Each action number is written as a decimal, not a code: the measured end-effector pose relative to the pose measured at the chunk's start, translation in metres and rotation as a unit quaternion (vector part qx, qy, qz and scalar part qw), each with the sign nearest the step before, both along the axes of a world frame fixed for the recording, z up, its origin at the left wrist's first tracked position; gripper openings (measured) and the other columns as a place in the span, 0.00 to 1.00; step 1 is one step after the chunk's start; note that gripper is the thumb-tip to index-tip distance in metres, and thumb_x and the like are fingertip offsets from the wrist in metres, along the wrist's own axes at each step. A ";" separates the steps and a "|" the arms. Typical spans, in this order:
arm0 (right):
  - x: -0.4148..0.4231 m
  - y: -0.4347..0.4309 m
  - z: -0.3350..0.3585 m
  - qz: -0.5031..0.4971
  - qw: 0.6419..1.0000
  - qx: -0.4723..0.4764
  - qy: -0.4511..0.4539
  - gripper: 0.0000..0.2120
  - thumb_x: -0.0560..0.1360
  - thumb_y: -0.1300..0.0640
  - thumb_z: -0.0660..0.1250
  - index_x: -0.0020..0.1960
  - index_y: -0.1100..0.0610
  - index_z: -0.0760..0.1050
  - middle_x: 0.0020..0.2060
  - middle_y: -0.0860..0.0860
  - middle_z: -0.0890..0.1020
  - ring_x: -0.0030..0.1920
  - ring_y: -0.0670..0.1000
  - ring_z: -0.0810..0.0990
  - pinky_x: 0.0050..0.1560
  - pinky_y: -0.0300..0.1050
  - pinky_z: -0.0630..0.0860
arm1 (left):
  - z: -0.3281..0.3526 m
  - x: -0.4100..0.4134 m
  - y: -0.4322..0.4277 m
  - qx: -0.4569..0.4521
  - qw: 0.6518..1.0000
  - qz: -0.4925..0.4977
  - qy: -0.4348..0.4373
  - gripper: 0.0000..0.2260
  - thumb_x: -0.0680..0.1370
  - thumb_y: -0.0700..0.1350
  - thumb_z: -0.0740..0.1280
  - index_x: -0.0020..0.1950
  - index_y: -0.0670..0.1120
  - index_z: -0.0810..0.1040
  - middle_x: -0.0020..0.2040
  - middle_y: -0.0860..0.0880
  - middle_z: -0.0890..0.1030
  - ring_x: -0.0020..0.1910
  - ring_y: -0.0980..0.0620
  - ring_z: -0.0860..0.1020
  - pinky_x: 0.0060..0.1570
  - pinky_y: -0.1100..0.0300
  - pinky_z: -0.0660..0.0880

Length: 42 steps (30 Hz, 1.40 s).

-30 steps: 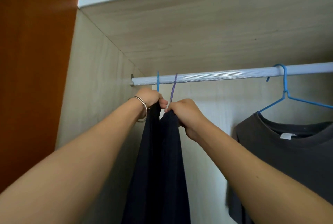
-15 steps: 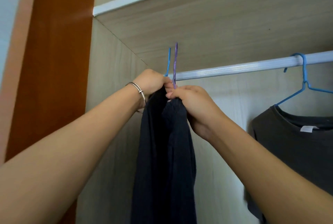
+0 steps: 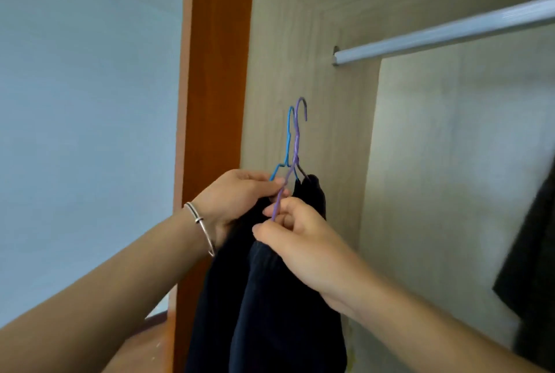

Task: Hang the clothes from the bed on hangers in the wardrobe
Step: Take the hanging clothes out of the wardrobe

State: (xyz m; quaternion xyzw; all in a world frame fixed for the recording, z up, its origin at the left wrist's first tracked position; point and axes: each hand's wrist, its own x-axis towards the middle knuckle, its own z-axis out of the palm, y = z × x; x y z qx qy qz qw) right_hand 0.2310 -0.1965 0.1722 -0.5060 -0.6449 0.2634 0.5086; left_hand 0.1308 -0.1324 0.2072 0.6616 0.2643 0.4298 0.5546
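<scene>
Dark navy garment: hangs in long folds from the two hands, in front of the wardrobe's pale side panel, its top edge bunched at the necks of two wire hangers. Purple hanger and blue hanger: held close together, hooks upright and free, both below and to the left of the rail and hooked on nothing. Left hand: fingers curled round the blue hanger's shoulder wire and the cloth beneath it. Right hand: thumb and fingertips pinch the purple hanger's sloping arm, the garment lying directly under the palm and against the knuckles. How the cloth sits on each hanger is hidden by the hands. Judgement: the step in hand is settling the garment on its hangers ahead of hanging; the hanging itself is not done. The next move calls for lifting both hooks up and rightward over the rail's left end, keeping the two hooks aligned and the cloth gripped so it does not slide off. Further out: a dark grey garment at the right edge, a bracelet on the left wrist, an orange-brown frame post.
</scene>
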 end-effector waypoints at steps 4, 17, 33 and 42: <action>-0.050 -0.010 -0.024 0.110 0.993 -0.039 -0.016 0.10 0.72 0.50 0.66 0.51 0.51 0.71 0.33 0.42 0.71 0.32 0.38 0.72 0.29 0.23 0.67 | -0.029 -0.061 -0.026 -0.004 0.994 0.085 0.067 0.08 0.76 0.43 0.65 0.38 0.41 0.78 0.22 0.52 0.74 0.21 0.58 0.71 0.25 0.67 0.69; -0.206 -0.014 -0.068 0.334 0.926 0.099 -0.143 0.06 0.73 0.52 0.66 0.38 0.44 0.73 0.34 0.44 0.79 0.35 0.38 0.77 0.38 0.26 0.72 | -0.050 -0.264 -0.090 0.026 0.900 0.327 0.287 0.05 0.74 0.45 0.67 0.45 0.48 0.83 0.28 0.58 0.80 0.28 0.63 0.75 0.32 0.75 0.74; -0.421 0.192 -0.063 0.298 0.914 0.156 -0.227 0.17 0.76 0.44 0.60 0.32 0.50 0.65 0.27 0.44 0.69 0.29 0.47 0.67 0.32 0.40 0.65 | -0.034 -0.476 -0.086 0.044 0.824 0.460 0.327 0.05 0.74 0.43 0.66 0.46 0.47 0.81 0.29 0.56 0.80 0.31 0.59 0.74 0.42 0.62 0.72; -0.518 0.259 -0.079 0.277 0.927 0.201 -0.154 0.19 0.69 0.40 0.67 0.28 0.51 0.70 0.21 0.45 0.69 0.25 0.45 0.66 0.28 0.39 0.62 | -0.076 -0.576 -0.036 0.084 0.716 0.558 0.411 0.04 0.73 0.47 0.68 0.43 0.57 0.81 0.42 0.52 0.84 0.39 0.60 0.80 0.42 0.73 0.73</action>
